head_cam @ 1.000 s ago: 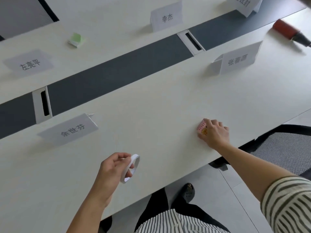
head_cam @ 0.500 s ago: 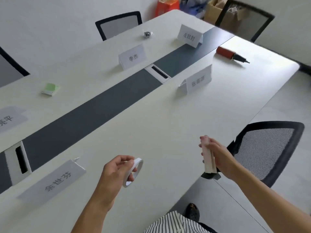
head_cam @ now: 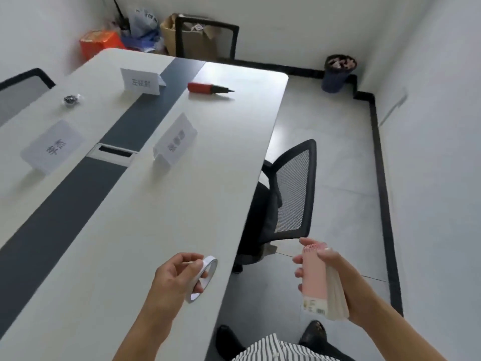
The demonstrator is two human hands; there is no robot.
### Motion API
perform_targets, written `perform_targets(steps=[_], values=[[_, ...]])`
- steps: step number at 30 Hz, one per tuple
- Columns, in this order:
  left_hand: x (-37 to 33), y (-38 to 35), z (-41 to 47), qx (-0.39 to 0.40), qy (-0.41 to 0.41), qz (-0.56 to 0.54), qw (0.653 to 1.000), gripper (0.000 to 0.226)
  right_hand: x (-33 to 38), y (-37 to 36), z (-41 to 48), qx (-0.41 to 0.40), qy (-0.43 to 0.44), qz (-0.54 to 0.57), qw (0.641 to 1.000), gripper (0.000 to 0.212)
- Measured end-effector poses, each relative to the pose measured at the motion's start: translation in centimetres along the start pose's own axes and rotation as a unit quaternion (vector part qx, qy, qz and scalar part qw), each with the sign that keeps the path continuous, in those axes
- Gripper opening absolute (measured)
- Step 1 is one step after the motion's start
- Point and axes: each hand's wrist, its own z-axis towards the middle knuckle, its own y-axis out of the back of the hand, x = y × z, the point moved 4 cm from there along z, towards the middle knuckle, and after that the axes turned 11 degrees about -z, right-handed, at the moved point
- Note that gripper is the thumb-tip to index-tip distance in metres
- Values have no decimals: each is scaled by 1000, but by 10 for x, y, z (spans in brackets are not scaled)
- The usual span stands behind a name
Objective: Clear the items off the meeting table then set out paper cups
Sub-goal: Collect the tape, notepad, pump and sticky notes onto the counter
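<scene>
My left hand (head_cam: pixel 173 276) pinches a white roll of tape (head_cam: pixel 203 277) above the near edge of the white meeting table (head_cam: pixel 161 204). Off the table's side, over the floor, my right hand (head_cam: pixel 335 277) grips a pink notepad (head_cam: pixel 316 276) with a barcode label at its lower end. A red and black pump (head_cam: pixel 208 88) lies near the table's far end. A small shiny metal object (head_cam: pixel 71 99) sits on the far left half. Three white name cards (head_cam: pixel 141 81) (head_cam: pixel 175 142) (head_cam: pixel 52 147) stand on the table.
A dark grey strip (head_cam: pixel 78 186) with a cable slot runs down the table's middle. A black mesh chair (head_cam: pixel 289 194) stands at the table's right side, another chair (head_cam: pixel 205 39) at the far end. Boxes and bags (head_cam: pixel 125 40) fill the far corner; a dark bin (head_cam: pixel 338 72) stands by the wall.
My right hand picked the pink notepad up off the table and carried it out past the table's edge. My view swung right toward the table's far end. My left hand kept the tape.
</scene>
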Motion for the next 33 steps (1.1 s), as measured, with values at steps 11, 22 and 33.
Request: perform_targets(steps=[11, 22, 33], values=[[-24, -265, 30, 147, -10, 55, 988, 12, 11, 215, -77, -197, 19, -47, 979, 63], [-52, -363, 118, 108, 9, 68, 992, 14, 88, 352, -21, -211, -35, -184, 959, 59], [-190, -516, 283, 192, -52, 87, 976, 12, 278, 445, 87, -253, 27, -222, 941, 50]])
